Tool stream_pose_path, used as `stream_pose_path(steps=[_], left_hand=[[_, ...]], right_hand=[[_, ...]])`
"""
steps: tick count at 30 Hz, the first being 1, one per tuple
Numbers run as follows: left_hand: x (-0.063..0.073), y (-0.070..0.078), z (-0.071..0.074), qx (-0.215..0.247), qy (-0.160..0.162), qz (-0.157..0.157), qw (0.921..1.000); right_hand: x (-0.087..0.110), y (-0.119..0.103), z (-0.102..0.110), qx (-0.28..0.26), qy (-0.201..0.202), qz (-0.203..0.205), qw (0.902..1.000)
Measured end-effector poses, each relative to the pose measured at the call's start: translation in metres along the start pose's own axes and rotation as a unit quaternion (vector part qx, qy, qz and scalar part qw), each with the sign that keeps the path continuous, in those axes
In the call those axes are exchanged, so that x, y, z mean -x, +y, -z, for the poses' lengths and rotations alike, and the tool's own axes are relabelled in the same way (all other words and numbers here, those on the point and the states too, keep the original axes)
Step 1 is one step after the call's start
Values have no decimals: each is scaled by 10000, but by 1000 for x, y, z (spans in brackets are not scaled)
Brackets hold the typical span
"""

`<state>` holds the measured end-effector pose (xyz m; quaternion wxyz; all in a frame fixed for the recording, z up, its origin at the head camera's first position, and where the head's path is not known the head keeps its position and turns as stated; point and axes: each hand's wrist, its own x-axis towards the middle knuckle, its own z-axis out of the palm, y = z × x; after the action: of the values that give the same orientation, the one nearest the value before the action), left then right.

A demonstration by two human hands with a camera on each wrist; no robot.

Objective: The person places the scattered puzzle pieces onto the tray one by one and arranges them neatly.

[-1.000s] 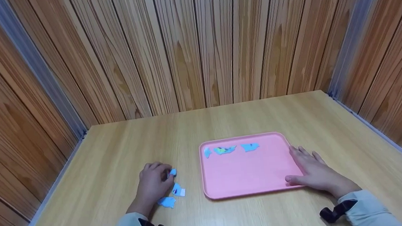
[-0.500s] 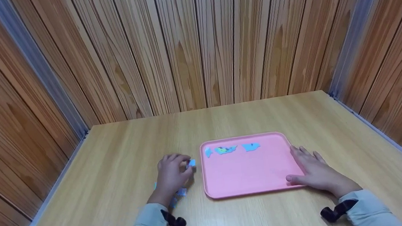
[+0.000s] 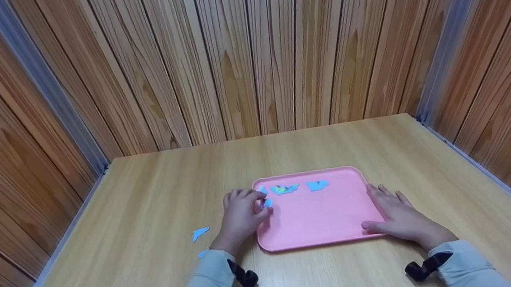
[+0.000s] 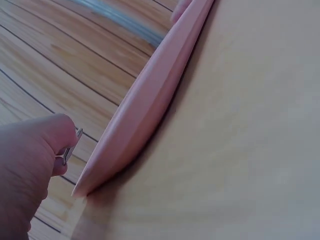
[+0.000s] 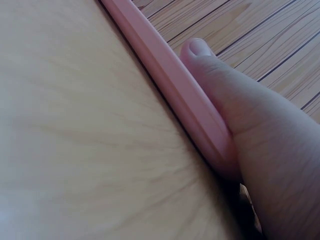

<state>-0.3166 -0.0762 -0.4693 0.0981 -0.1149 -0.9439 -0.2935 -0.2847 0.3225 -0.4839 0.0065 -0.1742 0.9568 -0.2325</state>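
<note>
My left hand point(image 3: 242, 216) is over the left edge of the pink tray point(image 3: 317, 219), pinching a small blue flat piece point(image 3: 267, 203) between thumb and fingers. In the left wrist view this piece point(image 4: 73, 146) shows edge-on, just above the rim. Along the tray's far side lie a blue piece with yellow-green marks point(image 3: 282, 189), a plain-looking blue piece point(image 3: 317, 185) and a smaller blue piece point(image 3: 263, 189), partly hidden by my left fingers. My right hand point(image 3: 398, 216) rests at the tray's right edge, fingers extended and thumb over the rim, as the right wrist view confirms.
Left of the tray, a blue irregular piece point(image 3: 200, 233) lies on the wooden table point(image 3: 185, 182). Another blue piece point(image 3: 203, 253) is partly covered by my left sleeve. Wood-plank walls point(image 3: 239, 61) stand behind and at both sides.
My left hand has carried the pinched blue piece rightward from the table to over the tray's left edge. The right hand and tray have stayed in place.
</note>
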Motion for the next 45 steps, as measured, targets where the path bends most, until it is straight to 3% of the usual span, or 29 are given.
stream_pose_path(steps=[10, 17, 32, 45], left_hand=[[-4, 22, -19, -556, -150, -623, 9964], [-5, 39, -30, -577, -418, -686, 9951], [-5, 79, -56, -424, -582, -903, 9933], [-7, 84, -69, -657, -740, -965, 9904]], right_hand=[[1, 2, -1, -63, -6, 5, 10000], [1, 3, -1, -76, -72, -99, 9999], [3, 4, 0, -76, -54, -87, 9999], [-2, 3, -2, -32, -64, -101, 9999]])
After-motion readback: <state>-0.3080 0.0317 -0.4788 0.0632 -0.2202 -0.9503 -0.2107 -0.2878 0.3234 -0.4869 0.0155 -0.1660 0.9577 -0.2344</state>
